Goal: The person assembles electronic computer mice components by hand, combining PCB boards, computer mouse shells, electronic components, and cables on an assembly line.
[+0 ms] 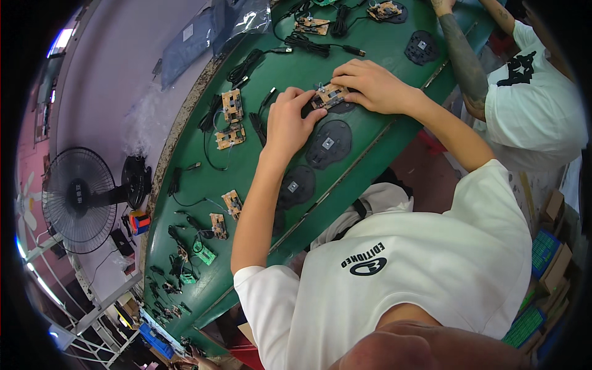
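Between my two hands is a tan circuit board with dark components, over a black rounded plastic base that it partly covers. My left hand pinches the board's left end between thumb and forefinger. From the right, my right hand grips the other end, fingers on the far edge and thumb on the near one. Whether the board touches the base is hidden. Closer to me lie another black base with a small pale square in its middle and a similar base, partly behind my left forearm.
Boards with coiled black cables, such as the board pair, lie along the green table. A black fan stands at the left. Across the top right, a co-worker's arm reaches near another black base.
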`<state>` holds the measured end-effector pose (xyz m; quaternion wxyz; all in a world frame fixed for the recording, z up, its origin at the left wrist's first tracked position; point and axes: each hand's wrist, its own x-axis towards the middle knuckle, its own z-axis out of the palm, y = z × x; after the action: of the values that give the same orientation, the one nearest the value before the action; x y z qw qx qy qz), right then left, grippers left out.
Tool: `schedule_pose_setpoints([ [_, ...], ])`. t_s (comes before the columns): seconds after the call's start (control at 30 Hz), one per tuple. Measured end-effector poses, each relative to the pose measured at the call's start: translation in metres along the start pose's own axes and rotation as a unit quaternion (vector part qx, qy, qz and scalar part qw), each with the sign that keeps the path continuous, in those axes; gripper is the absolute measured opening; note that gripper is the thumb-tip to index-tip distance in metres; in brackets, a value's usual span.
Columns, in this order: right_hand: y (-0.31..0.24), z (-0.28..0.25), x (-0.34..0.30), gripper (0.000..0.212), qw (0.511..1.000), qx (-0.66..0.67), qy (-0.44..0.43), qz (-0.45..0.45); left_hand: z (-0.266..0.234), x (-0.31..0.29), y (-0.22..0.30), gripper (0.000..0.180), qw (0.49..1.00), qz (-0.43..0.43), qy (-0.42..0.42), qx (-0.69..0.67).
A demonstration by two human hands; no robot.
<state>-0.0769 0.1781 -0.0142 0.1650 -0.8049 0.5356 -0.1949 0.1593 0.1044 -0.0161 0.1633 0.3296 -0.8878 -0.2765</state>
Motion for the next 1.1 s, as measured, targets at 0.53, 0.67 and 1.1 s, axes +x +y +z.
schedule_pose_setpoints([
  [0.53, 0.001, 0.003, -0.003, 0.038, 1.0, -0.002, 0.005, 0.005, -0.001, -0.006, -0.025, 0.014, 0.995, 0.084, 0.026, -0.046],
  [0.67, -0.002, 0.004, -0.002, 0.038, 1.0, -0.026, 0.002, 0.004, -0.005, -0.003, -0.027, 0.014, 0.987, 0.16, 0.023, -0.02],
  [1.1, -0.007, 0.014, 0.001, 0.04, 0.997, -0.057, 0.043, -0.002, -0.001, 0.003, -0.031, 0.014, 0.99, 0.095, 0.038, -0.099],
])
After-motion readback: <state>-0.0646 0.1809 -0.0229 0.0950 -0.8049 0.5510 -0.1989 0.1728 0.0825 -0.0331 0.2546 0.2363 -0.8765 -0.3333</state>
